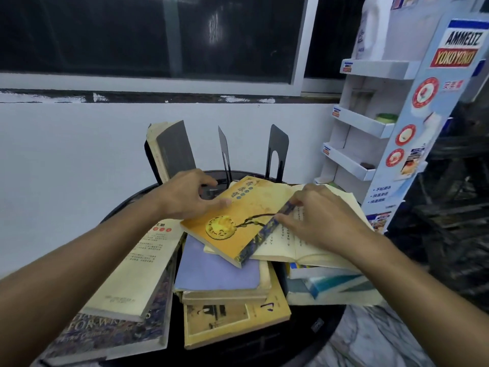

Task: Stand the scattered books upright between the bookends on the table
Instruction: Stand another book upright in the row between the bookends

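An orange book with a yellow medallion [239,215] lies tilted on top of a pile on the round black table [328,324]. My left hand [185,194] grips its far left edge, thumb on the cover. My right hand [315,215] pinches its blue patterned spine and rests on an open book's pages [285,242]. Two black bookends [276,152] [225,152] stand at the table's back. One grey-covered book [172,149] leans upright left of them. A lilac book [214,268], a cream book [137,268] and others lie flat.
A white wall and dark window are behind the table. A cardboard display rack [370,123] with shelves stands close on the right. A blue and white book [330,287] overhangs the table's right side. Marble floor [370,340] shows at lower right.
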`<state>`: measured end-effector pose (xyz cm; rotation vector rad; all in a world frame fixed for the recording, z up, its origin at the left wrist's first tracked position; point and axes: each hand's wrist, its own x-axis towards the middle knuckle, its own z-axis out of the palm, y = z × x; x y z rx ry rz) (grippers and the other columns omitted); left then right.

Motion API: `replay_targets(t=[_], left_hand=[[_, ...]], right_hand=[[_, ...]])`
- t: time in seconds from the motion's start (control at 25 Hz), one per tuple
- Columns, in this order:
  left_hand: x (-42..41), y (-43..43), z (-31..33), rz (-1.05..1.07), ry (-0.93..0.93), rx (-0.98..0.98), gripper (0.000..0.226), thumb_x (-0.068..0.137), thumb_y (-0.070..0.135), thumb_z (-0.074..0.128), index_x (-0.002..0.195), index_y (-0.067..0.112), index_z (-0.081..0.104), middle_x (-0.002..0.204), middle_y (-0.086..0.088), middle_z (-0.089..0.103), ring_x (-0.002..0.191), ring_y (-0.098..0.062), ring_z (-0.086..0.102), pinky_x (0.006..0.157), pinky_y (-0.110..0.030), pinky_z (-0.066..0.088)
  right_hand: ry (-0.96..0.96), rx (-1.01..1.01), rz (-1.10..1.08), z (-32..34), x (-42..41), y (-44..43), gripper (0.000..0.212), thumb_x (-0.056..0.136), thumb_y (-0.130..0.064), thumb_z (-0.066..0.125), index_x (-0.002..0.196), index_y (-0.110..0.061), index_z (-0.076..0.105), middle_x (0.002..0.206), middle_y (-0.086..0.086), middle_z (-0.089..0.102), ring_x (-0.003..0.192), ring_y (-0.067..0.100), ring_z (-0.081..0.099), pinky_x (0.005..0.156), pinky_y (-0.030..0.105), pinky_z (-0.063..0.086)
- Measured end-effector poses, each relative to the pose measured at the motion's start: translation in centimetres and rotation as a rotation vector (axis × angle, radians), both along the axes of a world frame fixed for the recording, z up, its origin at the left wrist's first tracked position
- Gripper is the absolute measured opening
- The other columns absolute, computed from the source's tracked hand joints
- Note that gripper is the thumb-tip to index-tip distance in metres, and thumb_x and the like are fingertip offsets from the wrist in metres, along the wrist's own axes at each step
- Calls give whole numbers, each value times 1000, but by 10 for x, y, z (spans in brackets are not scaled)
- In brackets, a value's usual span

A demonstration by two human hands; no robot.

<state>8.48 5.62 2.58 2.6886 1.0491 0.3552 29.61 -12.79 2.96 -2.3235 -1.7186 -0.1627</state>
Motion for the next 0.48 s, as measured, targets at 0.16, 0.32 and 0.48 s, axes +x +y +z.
replay_targets(t=[0.16, 0.32, 0.48], left_hand=[[1, -5, -9, -39, 34, -88, 66, 81, 75, 55, 119, 25, 73, 109, 13, 71, 101, -10, 66, 74, -22, 47], [-6, -10, -12, 28, -25, -128, 54, 83, 68, 64, 110, 24, 77, 94, 17, 70, 86, -2, 64, 66, -20, 48], [-13, -17, -18, 111, -50, -180, 54, 80, 69, 67, 105, 22, 79, 98, 11, 72, 89, -8, 67, 73, -32, 58]], right_hand=[[-33, -42, -40, 0, -9, -6, 39, 91, -67, 51, 81, -31, 60, 97, -1, 52, 113, 25, 48, 88, 40, 41], [-31, -99, -18, 2, -12, 2, 50, 91, -73, 45, 89, -28, 67, 94, -3, 44, 113, 24, 44, 86, 42, 34], [24, -137, 53, 1, -8, 17, 52, 92, -72, 44, 96, -26, 69, 101, -3, 45, 114, 22, 39, 88, 43, 27]])
